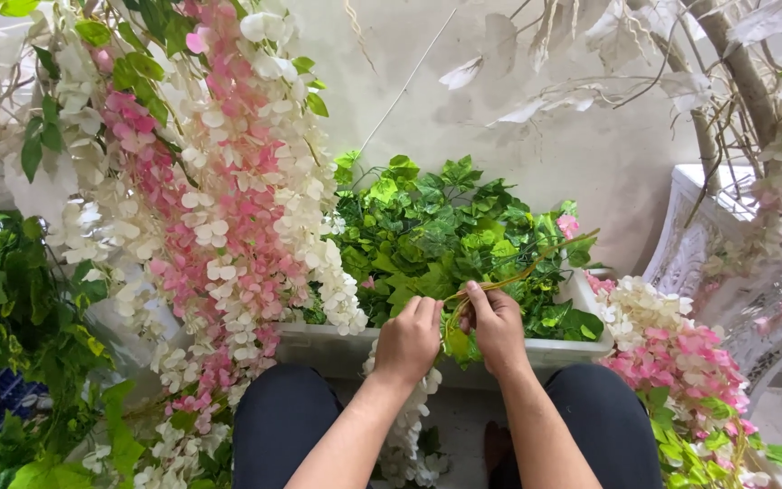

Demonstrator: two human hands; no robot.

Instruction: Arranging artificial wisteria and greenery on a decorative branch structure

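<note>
My left hand [408, 340] and my right hand [495, 326] meet in front of me over the near edge of a white tub [319, 346]. Both pinch a bundle of thin yellow-green artificial stems [522, 274] that runs up and to the right from my fingers. Green fabric leaves [436, 235] fill the tub behind the hands. A strand of white artificial flowers [405, 435] hangs down between my knees, below my left hand.
Long garlands of pink and white artificial flowers [228, 199] hang at the left. Another pink and white cluster [672, 353] lies at the right, beside a white ornate stand [694, 235]. Green leafy vines [20, 308] crowd the far left. A pale wall is behind.
</note>
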